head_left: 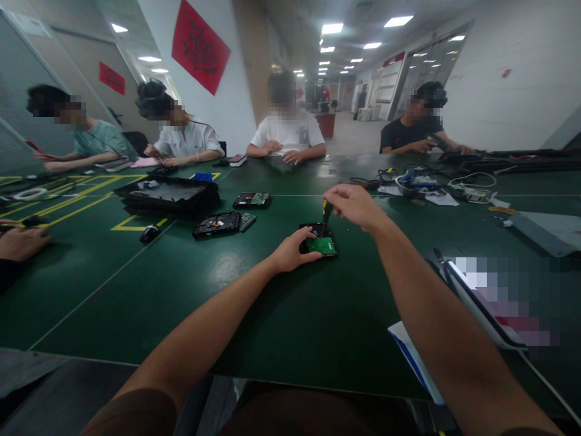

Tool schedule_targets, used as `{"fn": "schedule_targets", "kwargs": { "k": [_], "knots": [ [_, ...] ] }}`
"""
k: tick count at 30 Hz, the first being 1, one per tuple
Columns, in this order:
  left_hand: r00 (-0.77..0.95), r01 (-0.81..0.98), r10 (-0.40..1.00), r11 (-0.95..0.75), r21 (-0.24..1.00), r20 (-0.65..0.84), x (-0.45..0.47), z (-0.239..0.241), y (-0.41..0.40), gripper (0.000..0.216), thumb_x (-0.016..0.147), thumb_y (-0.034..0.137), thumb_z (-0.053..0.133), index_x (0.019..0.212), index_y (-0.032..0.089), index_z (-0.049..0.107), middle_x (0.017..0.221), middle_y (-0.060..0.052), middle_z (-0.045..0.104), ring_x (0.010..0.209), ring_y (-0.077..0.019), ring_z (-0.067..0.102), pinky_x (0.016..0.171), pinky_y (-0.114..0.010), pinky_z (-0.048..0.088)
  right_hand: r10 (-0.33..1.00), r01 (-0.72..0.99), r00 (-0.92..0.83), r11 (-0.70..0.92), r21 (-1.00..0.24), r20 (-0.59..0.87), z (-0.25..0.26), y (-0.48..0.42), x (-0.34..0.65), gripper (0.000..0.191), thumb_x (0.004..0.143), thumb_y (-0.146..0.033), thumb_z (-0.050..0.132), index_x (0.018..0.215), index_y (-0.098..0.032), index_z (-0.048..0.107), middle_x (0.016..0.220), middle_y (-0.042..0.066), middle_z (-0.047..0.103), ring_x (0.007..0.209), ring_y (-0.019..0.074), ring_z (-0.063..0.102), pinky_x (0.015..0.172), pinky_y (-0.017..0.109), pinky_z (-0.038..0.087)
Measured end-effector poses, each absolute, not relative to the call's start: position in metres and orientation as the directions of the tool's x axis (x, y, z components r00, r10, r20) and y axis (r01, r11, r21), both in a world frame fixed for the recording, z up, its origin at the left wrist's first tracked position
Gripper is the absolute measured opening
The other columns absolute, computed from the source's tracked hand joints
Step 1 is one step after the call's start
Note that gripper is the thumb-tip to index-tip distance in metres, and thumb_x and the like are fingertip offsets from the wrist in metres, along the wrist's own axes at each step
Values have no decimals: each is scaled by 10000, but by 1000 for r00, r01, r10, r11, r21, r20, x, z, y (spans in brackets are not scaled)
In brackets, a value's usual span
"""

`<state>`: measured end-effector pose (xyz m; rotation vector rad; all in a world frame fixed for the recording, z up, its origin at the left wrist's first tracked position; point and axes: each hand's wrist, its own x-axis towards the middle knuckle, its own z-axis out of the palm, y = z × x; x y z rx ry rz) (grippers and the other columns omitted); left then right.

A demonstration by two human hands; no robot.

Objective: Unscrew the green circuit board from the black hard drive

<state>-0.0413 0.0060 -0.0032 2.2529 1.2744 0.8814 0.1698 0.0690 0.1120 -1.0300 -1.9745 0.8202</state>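
Observation:
A hard drive (321, 245) with a green circuit board lies on the table straight ahead. My left hand (295, 249) grips its left side, the thumb along the near edge and the fingers over the far part. In my right hand (353, 206) is a screwdriver (327, 211) with a yellow and dark handle, held upright with its shaft pointing down at the drive's far half. Whether the tip sits in a screw is too small to tell. To the left lie another hard drive (252, 200) and an opened drive (218, 224) with a loose part (247, 221) beside it.
A black tray-like casing (167, 192) and a mouse (149, 234) are on the left. Cables in a bowl (415, 184), a grey metal panel (540, 233) and a tablet-like screen (490, 303) stand on the right. Several people sit around the green table (181, 315); another person's hand (25, 243) rests at far left.

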Motion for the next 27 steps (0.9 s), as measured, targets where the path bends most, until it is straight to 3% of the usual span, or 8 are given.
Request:
{"fn": "schedule_targets", "kwargs": {
  "k": [3, 12, 19, 27],
  "knots": [
    [390, 612, 865, -500, 612, 317, -42, -3, 6, 571, 792, 522, 728, 1254, 224, 574, 1504, -116, 480, 1445, -290, 401, 1178, -458, 357, 878, 420, -346, 459, -783, 329, 111, 70, 172, 230, 887, -394, 629, 869, -169, 675, 689, 49, 664, 576, 128, 599, 513, 251, 436],
    [386, 607, 862, -505, 614, 329, -42, -4, 6, 575, 794, 516, 727, 1266, 230, 567, 1501, -114, 486, 1432, -282, 422, 1161, -442, 382, 873, 311, -386, 427, -849, 298, 113, 67, 167, 209, 942, -345, 540, 963, -166, 647, 826, 73, 698, 568, 123, 627, 493, 252, 463],
    [387, 615, 865, -501, 609, 321, -41, -1, 5, 573, 795, 506, 730, 1270, 231, 566, 1493, -111, 492, 1441, -280, 408, 1176, -449, 364, 883, 435, -338, 453, -778, 326, 111, 69, 171, 259, 881, -431, 643, 856, -174, 657, 753, 61, 685, 581, 123, 590, 481, 239, 414],
    [382, 606, 870, -491, 625, 313, -41, -1, 4, 587, 788, 513, 733, 1272, 225, 566, 1513, -118, 469, 1442, -289, 406, 1180, -444, 360, 861, 276, -400, 439, -855, 313, 110, 68, 168, 220, 954, -361, 531, 988, -173, 641, 977, 95, 716, 570, 108, 615, 493, 254, 463]
  ]
}}
